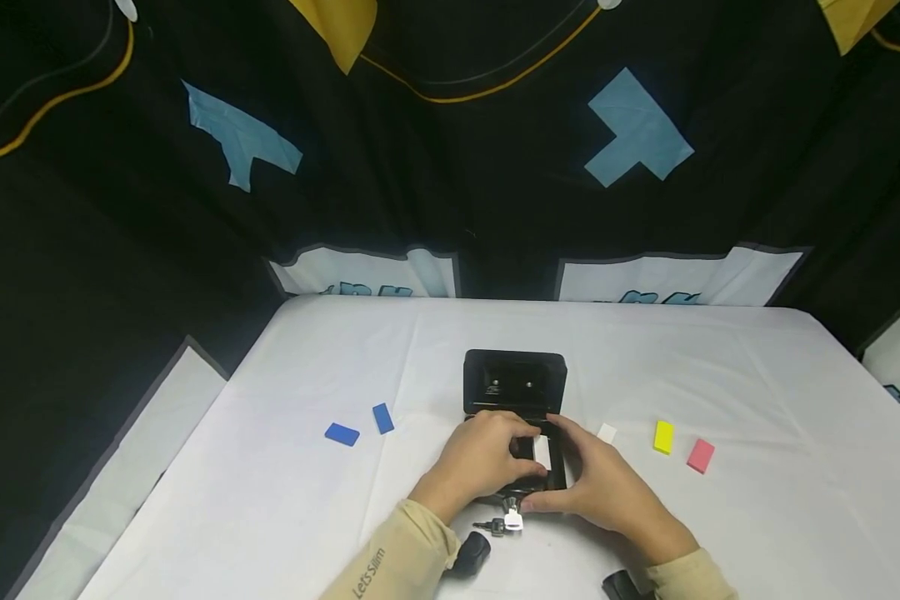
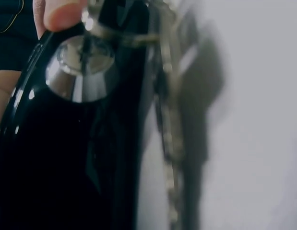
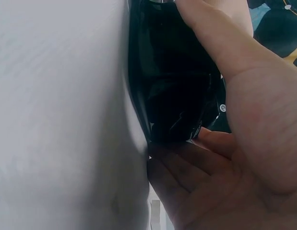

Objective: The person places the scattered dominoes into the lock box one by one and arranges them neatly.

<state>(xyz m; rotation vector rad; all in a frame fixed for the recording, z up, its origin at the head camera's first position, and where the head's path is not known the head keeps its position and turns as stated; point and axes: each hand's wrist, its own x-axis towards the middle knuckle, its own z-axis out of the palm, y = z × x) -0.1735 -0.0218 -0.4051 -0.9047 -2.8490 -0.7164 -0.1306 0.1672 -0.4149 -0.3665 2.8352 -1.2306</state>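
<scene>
A small black metal cash box (image 1: pixel 515 383) stands on the table with its lid raised. My left hand (image 1: pixel 483 454) reaches over the box and pinches a white block (image 1: pixel 542 452) by its ends, inside the right part of the box. My right hand (image 1: pixel 596 471) holds the box's right side, thumb at the front and fingers toward the back; the right wrist view shows its palm (image 3: pixel 206 191) beside the box wall. A silver lock (image 2: pixel 81 67) sits in the box front, with keys (image 1: pixel 502 523) hanging from it. The left hand hides much of the interior.
Two blue blocks (image 1: pixel 342 434) lie left of the box. To its right are another white block (image 1: pixel 607 433), a yellow block (image 1: pixel 663 437) and a pink block (image 1: pixel 701 456). A white cloth (image 1: pixel 270 500) covers the table, and a dark curtain (image 1: pixel 450 183) hangs behind.
</scene>
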